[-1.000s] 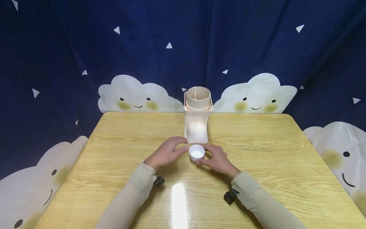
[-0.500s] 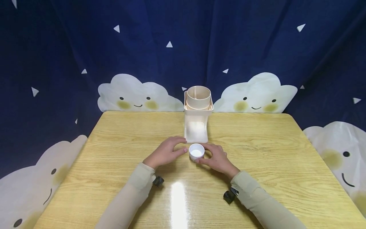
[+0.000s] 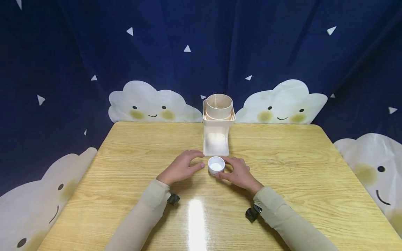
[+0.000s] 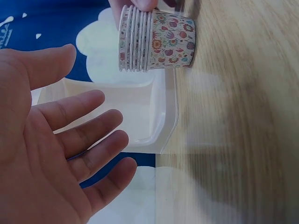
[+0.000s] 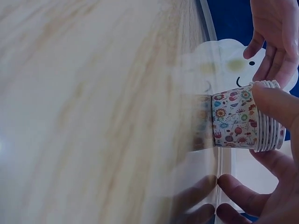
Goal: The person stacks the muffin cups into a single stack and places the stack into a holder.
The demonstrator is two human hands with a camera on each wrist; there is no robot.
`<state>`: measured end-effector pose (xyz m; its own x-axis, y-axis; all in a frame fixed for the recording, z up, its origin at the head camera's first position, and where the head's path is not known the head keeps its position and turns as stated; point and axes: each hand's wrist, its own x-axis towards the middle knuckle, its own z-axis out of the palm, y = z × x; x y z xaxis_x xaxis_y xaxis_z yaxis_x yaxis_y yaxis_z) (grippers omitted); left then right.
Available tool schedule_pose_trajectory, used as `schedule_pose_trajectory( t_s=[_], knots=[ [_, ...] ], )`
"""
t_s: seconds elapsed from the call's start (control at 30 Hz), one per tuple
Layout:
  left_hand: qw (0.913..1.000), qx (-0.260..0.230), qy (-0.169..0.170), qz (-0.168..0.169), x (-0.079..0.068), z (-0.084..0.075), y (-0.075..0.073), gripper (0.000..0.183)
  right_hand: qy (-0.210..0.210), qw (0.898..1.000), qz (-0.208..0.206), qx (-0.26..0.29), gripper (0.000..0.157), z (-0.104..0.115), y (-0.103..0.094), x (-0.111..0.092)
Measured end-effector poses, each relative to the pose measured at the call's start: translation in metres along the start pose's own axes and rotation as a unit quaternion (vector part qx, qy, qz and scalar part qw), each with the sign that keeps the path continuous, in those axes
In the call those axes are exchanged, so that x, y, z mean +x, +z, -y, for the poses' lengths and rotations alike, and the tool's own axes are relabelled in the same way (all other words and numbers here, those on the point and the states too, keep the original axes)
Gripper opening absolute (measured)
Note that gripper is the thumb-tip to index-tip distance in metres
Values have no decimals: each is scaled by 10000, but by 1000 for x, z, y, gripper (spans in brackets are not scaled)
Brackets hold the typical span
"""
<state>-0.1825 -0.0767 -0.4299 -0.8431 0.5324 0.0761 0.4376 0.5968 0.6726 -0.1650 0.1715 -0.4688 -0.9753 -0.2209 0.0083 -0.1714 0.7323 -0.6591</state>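
A short stack of nested paper cups [image 3: 216, 165] with a flowery print stands upright on the table, mouths up. My right hand [image 3: 240, 174] holds the stack from the right, thumb and fingers round its rims, as the right wrist view shows on the cups [image 5: 236, 117]. To the left of the stack, my left hand [image 3: 182, 168] has its fingers extended and slightly spread, apart from the cups. In the left wrist view the left palm [image 4: 42, 140] holds nothing. Just behind the stack is a cream dispenser-like stand [image 3: 216, 137] with a round open cylinder [image 3: 218, 106] on top.
The wooden table [image 3: 282, 167] extends to both sides of the hands. A dark blue curtain [image 3: 201, 42] with white clouds hangs behind its far edge. Small black devices [image 3: 173, 199] are strapped at both wrists.
Hardly anything differs. The left fingertips have drawn slightly leftward from the cups and stand; the right hand keeps its hold on the stack.
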Motion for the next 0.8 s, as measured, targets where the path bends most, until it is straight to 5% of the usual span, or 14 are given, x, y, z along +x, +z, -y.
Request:
schedule_pose_trajectory(
  t_s=[0.8],
  knots=[
    [10000, -68, -16, -36, -5, 5, 2, 43, 23, 10000, -20, 80, 62, 1, 2, 0]
  ],
)
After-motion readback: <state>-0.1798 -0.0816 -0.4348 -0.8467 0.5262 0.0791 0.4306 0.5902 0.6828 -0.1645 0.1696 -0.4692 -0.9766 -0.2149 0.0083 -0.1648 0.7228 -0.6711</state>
